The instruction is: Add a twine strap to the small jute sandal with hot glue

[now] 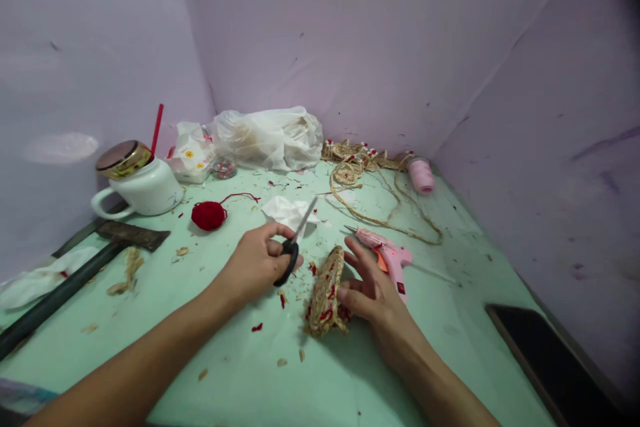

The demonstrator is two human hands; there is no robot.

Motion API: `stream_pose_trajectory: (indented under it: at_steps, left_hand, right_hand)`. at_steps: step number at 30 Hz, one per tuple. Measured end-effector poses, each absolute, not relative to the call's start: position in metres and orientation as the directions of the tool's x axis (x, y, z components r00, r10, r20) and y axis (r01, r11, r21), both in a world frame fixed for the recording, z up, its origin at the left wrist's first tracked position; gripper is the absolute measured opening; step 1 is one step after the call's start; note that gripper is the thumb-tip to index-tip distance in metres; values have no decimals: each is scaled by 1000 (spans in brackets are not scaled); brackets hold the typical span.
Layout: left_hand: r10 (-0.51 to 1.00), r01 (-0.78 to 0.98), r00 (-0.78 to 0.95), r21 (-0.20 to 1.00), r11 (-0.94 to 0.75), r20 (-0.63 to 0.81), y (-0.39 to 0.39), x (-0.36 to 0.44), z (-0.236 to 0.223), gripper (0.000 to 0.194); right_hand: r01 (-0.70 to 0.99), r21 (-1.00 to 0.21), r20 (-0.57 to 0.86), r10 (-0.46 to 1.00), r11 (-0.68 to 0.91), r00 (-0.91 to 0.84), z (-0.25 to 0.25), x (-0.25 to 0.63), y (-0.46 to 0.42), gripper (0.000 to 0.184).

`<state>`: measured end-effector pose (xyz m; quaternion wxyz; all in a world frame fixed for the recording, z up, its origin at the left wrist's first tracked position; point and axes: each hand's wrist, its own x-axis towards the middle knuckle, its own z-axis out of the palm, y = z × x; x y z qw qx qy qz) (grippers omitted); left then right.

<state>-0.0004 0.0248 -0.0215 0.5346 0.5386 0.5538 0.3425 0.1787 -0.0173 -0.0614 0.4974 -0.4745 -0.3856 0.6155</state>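
My left hand [253,260] is closed round the black handles of a pair of scissors [289,259], whose blades point up and away from me. Just to the right, a woven straw piece [325,297] with bits of red yarn in it stands tilted on its edge above the table. My right hand [377,300] grips its right side with the thumb, while the other fingers are stretched out beside it; its far side is hidden. Beyond the right hand lies a pink glue gun [387,247]. Red yarn scraps [257,327] lie on the table between and below my hands.
A red yarn ball [209,215], a hammer [120,240] and a white mug [145,190] with a gold-rimmed lid are on the left. At the back are a plastic bag [270,137], straw cord [370,219] and a pink thread spool [421,175]. A phone [545,360] lies at right.
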Motion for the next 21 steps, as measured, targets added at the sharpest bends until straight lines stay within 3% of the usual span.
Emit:
stream_pose_trajectory:
  at_steps: [4, 7, 12, 16, 19, 21]
  left_hand:
    - [905, 220, 312, 949, 227, -289, 19, 8, -34, 28]
    - [903, 215, 325, 952, 220, -282, 18, 8, -36, 29]
    - [919, 199, 288, 955, 218, -270, 19, 7, -30, 35]
    - [926, 195, 274, 958, 210, -259, 19, 7, -27, 29]
    - [939, 160, 242, 964, 211, -245, 19, 6, -23, 33]
    - [944, 150, 231, 967, 205, -236, 19, 4, -19, 35]
  right_hand:
    - [-279, -910, -259, 946, -306, -194, -59, 181, -16, 82]
    - [-311, -886, -290, 934, -344, -208, -62, 183, -14, 78]
    - [-265, -907, -233, 914, -328, -332, -70, 182, -13, 49]
    - [-193, -964, -110, 935, -183, -338, -67, 183, -14, 32]
    - [9, -999, 25, 906, 32, -422, -58, 189, -16, 16]
    - [132, -971, 118, 876, 201, -467, -53, 194, -17, 17]
